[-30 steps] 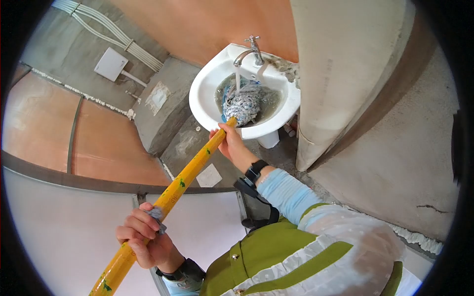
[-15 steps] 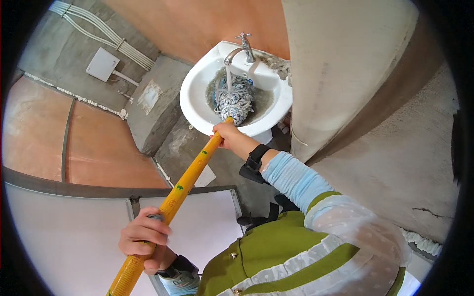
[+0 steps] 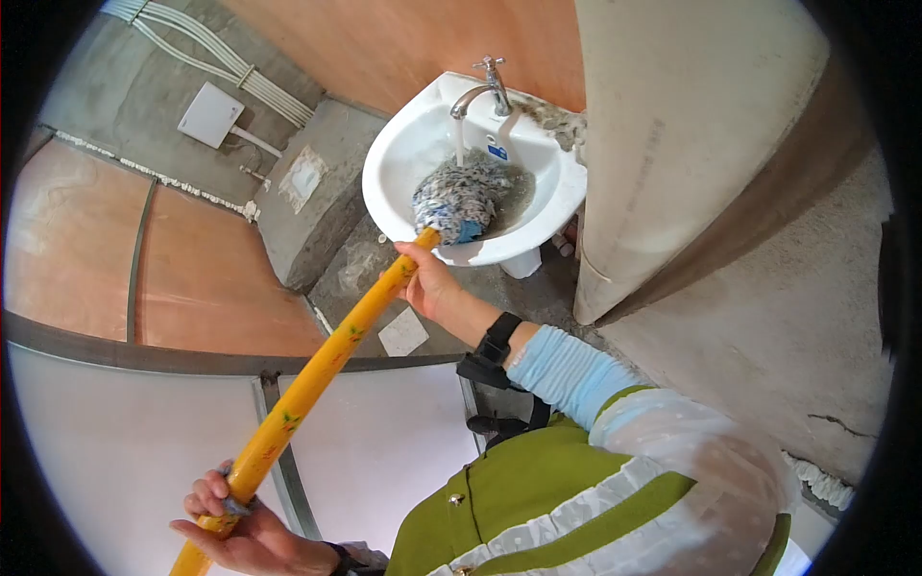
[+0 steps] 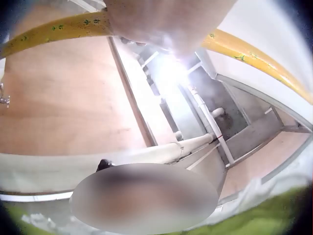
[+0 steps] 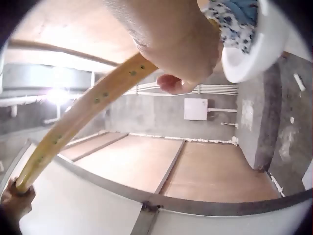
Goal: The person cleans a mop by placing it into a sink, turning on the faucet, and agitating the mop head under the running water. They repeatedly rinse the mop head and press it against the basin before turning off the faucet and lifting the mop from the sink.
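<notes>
A yellow pole (image 3: 331, 360) slopes up to a grey-white string mop head (image 3: 459, 195) with a blue patch, which lies in water in a white washbasin (image 3: 382, 182). The right hand (image 3: 431, 288) grips the pole just below the mop head, by the basin's front rim. Farther down, the left hand (image 3: 252, 540) has its fingers curled round the pole, its thumb lying along it, with a grey band at the fingers. Water runs from the metal tap (image 3: 497, 94) onto the mop head. In the right wrist view, the right hand (image 5: 178, 44) partly hides the pole (image 5: 78, 115).
Right of the basin stands a thick pale column (image 3: 663, 144). A concrete ledge (image 3: 322, 197) and a white box (image 3: 210, 115) on the wall are to its left. White panels with a metal frame (image 3: 115, 357) lie below the pole. A white tile (image 3: 403, 332) is on the floor.
The mop head has shifted and turned in the basin, its blue patch now at the lower right. The left hand has moved down and left, farther from the basin. The right hand keeps its grip.
</notes>
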`<move>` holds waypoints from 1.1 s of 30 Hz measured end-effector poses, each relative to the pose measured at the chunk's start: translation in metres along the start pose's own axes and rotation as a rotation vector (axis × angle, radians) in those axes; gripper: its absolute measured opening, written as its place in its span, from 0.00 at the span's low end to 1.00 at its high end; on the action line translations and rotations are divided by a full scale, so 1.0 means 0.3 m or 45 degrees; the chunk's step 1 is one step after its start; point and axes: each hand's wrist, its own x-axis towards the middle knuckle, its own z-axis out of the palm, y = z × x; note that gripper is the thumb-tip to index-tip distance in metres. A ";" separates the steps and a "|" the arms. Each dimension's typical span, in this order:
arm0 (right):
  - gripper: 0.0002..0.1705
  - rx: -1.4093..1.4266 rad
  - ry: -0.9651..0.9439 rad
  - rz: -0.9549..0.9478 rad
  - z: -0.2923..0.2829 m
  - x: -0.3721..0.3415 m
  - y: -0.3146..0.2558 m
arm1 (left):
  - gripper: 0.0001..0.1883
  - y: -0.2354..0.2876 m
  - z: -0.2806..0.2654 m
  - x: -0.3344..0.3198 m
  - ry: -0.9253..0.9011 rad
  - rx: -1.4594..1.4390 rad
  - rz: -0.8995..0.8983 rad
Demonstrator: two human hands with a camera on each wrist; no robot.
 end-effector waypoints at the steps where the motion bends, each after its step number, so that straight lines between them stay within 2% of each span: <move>1: 0.09 0.325 0.012 -0.050 -0.010 0.015 0.017 | 0.15 -0.016 0.016 -0.014 0.009 0.005 0.005; 2: 0.16 0.387 -0.087 -0.034 -0.033 0.033 0.010 | 0.14 -0.046 0.037 -0.025 -0.046 -0.017 -0.035; 3: 0.16 0.382 -0.089 -0.024 -0.054 0.054 0.004 | 0.13 -0.069 0.041 -0.032 -0.105 -0.042 -0.075; 4: 0.15 0.428 -0.005 -0.024 -0.074 0.078 -0.002 | 0.15 -0.085 0.025 -0.029 -0.201 0.076 -0.080; 5: 0.15 0.471 0.078 -0.029 -0.095 0.100 -0.011 | 0.15 -0.095 0.025 -0.030 -0.202 0.071 -0.080; 7: 0.14 0.422 0.157 -0.058 -0.104 0.098 -0.037 | 0.21 -0.118 0.036 -0.040 -0.432 0.303 0.006; 9: 0.14 0.289 0.283 0.009 -0.111 0.093 -0.066 | 0.21 -0.145 0.029 -0.032 -0.488 0.364 0.057; 11: 0.15 0.196 0.361 0.056 -0.116 0.102 -0.088 | 0.20 -0.196 0.040 -0.016 -0.720 0.395 0.627; 12: 0.15 0.028 0.396 0.110 -0.115 0.100 -0.102 | 0.18 -0.189 0.015 -0.001 -0.965 0.301 0.482; 13: 0.14 -0.140 0.428 0.163 -0.113 0.096 -0.112 | 0.18 -0.188 -0.003 -0.001 -0.964 0.296 0.485; 14: 0.14 -0.143 0.424 0.159 -0.110 0.093 -0.120 | 0.18 -0.188 -0.021 -0.006 -1.039 0.207 0.330; 15: 0.15 -0.319 0.426 0.185 -0.093 0.080 -0.131 | 0.18 -0.184 -0.026 -0.010 -1.110 0.119 0.173; 16: 0.16 -0.504 0.426 0.210 -0.076 0.068 -0.143 | 0.18 -0.175 -0.013 -0.043 -0.887 0.151 0.176; 17: 0.16 -0.512 0.426 0.211 -0.052 0.062 -0.127 | 0.18 -0.151 -0.020 -0.048 -0.879 0.148 0.178; 19: 0.19 -0.700 0.293 0.095 0.003 0.054 -0.069 | 0.16 -0.098 -0.046 -0.040 -0.234 0.074 0.115; 20: 0.19 -0.695 0.302 0.094 0.016 0.038 -0.055 | 0.15 -0.067 -0.059 -0.028 -0.085 0.025 0.098; 21: 0.19 -0.697 0.181 0.086 0.032 0.020 -0.041 | 0.15 -0.049 -0.049 -0.027 -0.092 0.027 0.093; 22: 0.19 -0.696 0.060 0.078 0.038 0.007 -0.031 | 0.15 -0.033 -0.040 -0.023 0.041 0.032 0.081; 23: 0.19 -0.687 0.061 0.081 0.025 0.006 -0.017 | 0.15 -0.023 -0.034 -0.022 0.179 0.039 0.073; 24: 0.17 -0.300 0.015 -0.001 0.008 0.011 -0.002 | 0.14 -0.023 -0.018 -0.032 0.048 0.001 0.043; 25: 0.16 0.085 -0.030 -0.082 -0.004 0.021 0.012 | 0.14 -0.032 -0.003 -0.041 0.046 0.006 0.042; 26: 0.12 0.269 -0.096 -0.097 -0.022 0.031 0.010 | 0.13 -0.053 0.017 -0.054 -0.090 0.024 0.047; 28: 0.10 0.361 -0.068 -0.040 -0.072 0.064 -0.025 | 0.12 -0.093 0.054 -0.067 -0.339 0.131 0.089; 29: 0.09 0.454 -0.033 0.011 -0.096 0.081 -0.042 | 0.12 -0.100 0.066 -0.063 -0.338 0.132 0.088; 30: 0.09 0.412 0.085 -0.014 -0.094 0.083 -0.059 | 0.12 -0.107 0.077 -0.056 -0.538 0.286 0.191; 31: 0.09 0.408 0.086 -0.015 -0.100 0.076 -0.077 | 0.12 -0.117 0.091 -0.049 -0.739 0.439 0.293; 32: 0.11 0.285 0.148 0.011 -0.109 0.065 -0.093 | 0.11 -0.144 0.103 -0.047 -0.701 0.539 0.609; 33: 0.13 0.160 0.207 0.036 -0.109 0.062 -0.106 | 0.11 -0.153 0.087 -0.019 -0.696 0.537 0.610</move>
